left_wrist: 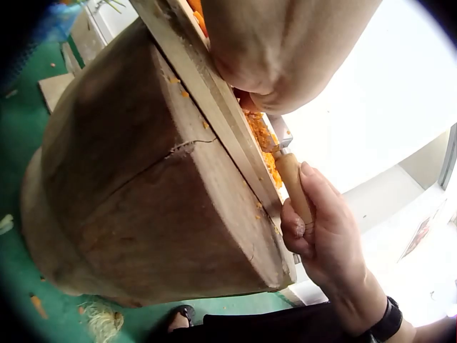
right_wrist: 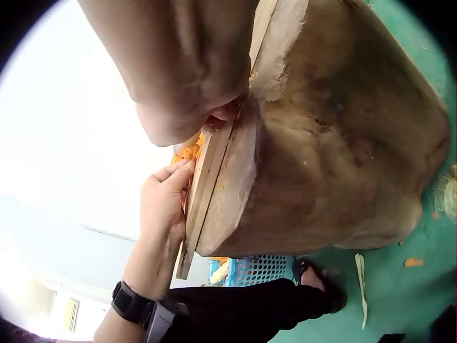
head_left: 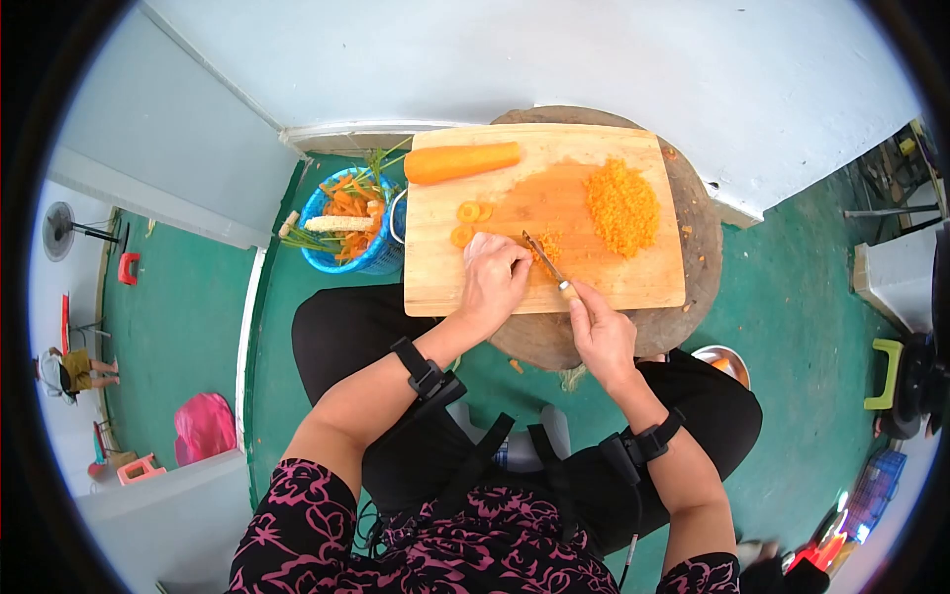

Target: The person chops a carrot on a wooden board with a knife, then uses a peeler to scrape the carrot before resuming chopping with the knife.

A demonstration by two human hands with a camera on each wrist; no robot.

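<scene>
My right hand [head_left: 604,332] grips a small knife [head_left: 547,259] by its wooden handle [left_wrist: 296,187], thumb along the handle. The blade slants over the cutting board [head_left: 435,282], close to the left fingertips. Beside the blade my left hand [head_left: 495,280] rests on the board, its fingers curled over carrot pieces [head_left: 546,245], mostly hidden under them. Just beyond the left hand lie several round carrot slices [head_left: 461,236]. A whole peeled carrot [head_left: 462,162] lies at the board's far left, and a heap of finely chopped carrot [head_left: 623,210] covers its right part.
The board sits on a thick wooden stump [head_left: 701,252]. Left of it stands a blue basket [head_left: 381,259] of peelings and greens. A metal bowl [head_left: 727,362] is on the green floor by the right knee. A white wall [head_left: 515,59] rises behind the board.
</scene>
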